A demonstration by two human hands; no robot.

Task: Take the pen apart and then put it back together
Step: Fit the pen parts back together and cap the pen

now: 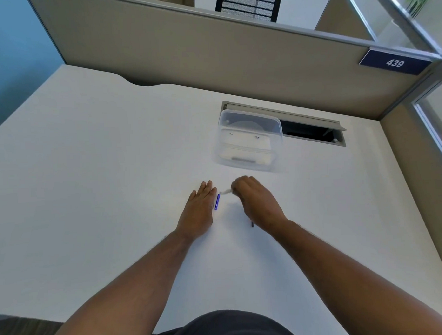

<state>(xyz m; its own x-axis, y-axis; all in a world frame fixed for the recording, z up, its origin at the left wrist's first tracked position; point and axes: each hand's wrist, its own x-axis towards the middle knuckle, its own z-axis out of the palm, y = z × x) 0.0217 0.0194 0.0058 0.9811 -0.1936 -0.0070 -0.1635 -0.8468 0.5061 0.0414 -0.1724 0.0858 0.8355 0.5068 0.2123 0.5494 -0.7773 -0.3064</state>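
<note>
A small blue pen part (217,202) lies on the white desk (89,172), just right of my left hand (200,210). That hand rests flat, fingers together, touching or almost touching the blue part. My right hand (256,203) is closed around a pale, blurred pen piece (225,191) that sticks out to the left from its fingers. A short dark piece (252,224) shows on the desk beside my right wrist, mostly hidden by it.
A clear plastic container (249,141) with a lid stands beyond my hands. Behind it is an open cable slot (311,133) in the desk. A beige partition (211,55) with a "439" sign (395,62) walls the far side.
</note>
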